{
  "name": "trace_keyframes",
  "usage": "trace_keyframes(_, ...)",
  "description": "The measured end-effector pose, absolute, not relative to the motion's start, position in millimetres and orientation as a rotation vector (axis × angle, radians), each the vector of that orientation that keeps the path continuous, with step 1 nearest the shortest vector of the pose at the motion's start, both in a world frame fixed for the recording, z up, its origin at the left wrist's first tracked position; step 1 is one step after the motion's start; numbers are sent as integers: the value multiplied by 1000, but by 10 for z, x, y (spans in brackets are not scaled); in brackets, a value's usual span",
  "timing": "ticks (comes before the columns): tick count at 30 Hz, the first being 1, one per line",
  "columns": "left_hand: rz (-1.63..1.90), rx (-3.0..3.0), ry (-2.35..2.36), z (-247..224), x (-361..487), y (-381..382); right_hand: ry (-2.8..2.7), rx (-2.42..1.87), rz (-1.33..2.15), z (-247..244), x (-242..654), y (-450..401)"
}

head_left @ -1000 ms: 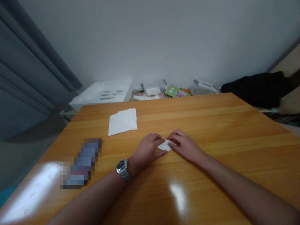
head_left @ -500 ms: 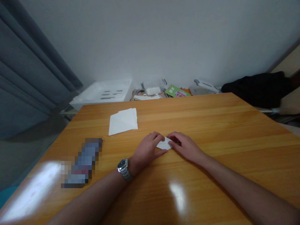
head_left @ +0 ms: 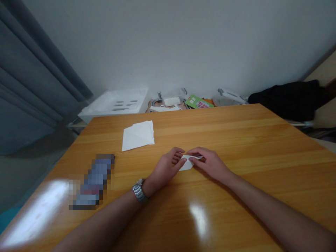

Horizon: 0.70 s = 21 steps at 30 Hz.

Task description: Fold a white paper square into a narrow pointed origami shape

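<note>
A small folded piece of white paper [head_left: 187,165] is held between my two hands over the middle of the wooden table [head_left: 231,136]. My left hand [head_left: 168,166], with a metal watch [head_left: 139,190] on its wrist, pinches the paper's left side, thumb on top. From the other side my right hand [head_left: 211,164] grips the paper with thumb and curled fingers. Part of the paper is hidden behind the fingers. Farther back on the left lies a stack of white paper sheets [head_left: 138,135].
A blurred-out phone-like object [head_left: 96,182] lies at the table's left. Beyond the far edge are a white slotted tray [head_left: 118,101], a green booklet [head_left: 198,102] and a black cloth [head_left: 288,98]. Grey curtains [head_left: 31,77] hang at the left.
The folded paper has been tilted and turned between my hands. My left thumb has moved from the paper's near edge up onto its face, and the left wrist has rolled.
</note>
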<state>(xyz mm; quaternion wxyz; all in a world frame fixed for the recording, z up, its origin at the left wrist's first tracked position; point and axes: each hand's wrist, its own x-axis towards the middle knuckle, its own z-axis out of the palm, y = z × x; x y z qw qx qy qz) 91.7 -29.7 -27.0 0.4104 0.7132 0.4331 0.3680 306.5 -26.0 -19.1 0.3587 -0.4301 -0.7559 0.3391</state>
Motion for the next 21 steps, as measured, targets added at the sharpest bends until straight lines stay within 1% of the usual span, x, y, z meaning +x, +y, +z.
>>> trace_keyframes(4, 897, 1678, 1050, -293, 911, -278, -1887, -1094, 913, -208, 3075, -244)
trace_keyframes(11, 1026, 1547, 1072, -309, 894, -216, -1673, -1073, 1186, -229, 3097, -208)
trace_keyframes(21, 1035, 1513, 1075, -287, 893, -211, -1597, -1066, 1294, -213, 3121, -192)
